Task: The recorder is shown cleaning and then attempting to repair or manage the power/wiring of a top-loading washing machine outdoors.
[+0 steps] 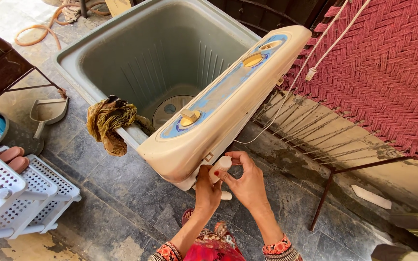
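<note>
A cream top-loading washing machine (228,108) stands in the middle, its grey tub (141,58) open and empty. Its control panel carries yellow knobs (190,117). Below the panel's near corner, my left hand (207,189) and my right hand (246,181) both grip a small white plug-like piece (220,165) against the machine's side. A second white piece (226,195) shows just under my left hand. A crumpled yellow-brown cloth (108,122) hangs over the tub's front rim.
White plastic baskets (20,193) lie at the left, with a grey dustpan (48,112) behind them. A red woven cot (388,72) leans at the right on a metal frame (327,191). A white cable (286,92) dangles beside the machine. An orange hose (39,29) lies far left.
</note>
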